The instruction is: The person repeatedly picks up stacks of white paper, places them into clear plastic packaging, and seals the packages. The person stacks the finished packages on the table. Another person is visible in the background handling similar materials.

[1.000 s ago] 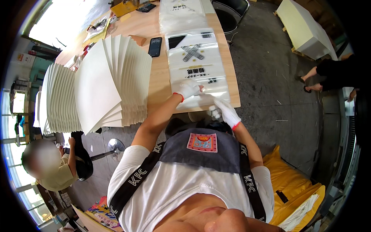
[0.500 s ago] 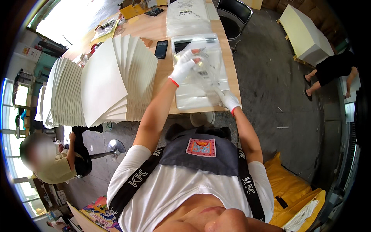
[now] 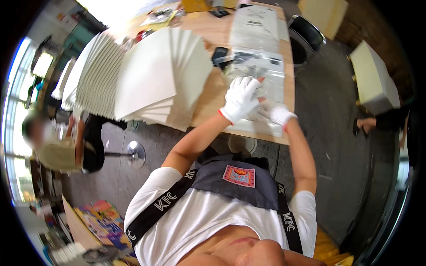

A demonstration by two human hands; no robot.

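My left hand [image 3: 242, 98], in a white knit glove with bare thumb and index tips, is closed on a thin clear plastic bag [image 3: 251, 71]. Close beside it, my right hand [image 3: 278, 114] wears a matching glove and is slightly blurred. Its fingers point left and seem to pinch the same bag near my left thumb. Beneath both hands lies a stack of clear printed plastic bags [image 3: 276, 84] along the table's right side. The bag's lower edge is hard to make out against that stack.
Fanned stacks of white sheets [image 3: 146, 73] cover the table's [image 3: 207, 106] left part. A dark phone [image 3: 219, 56] lies between them and the bags; another bag pile [image 3: 254, 27] lies farther back. A black chair [image 3: 306, 37] stands right. Other people are at left and right.
My left hand has come down and nearer my right, its fingers now curled. The bag that stretched between both hands has shifted with them. The whole view has swung, moving the table rightward.
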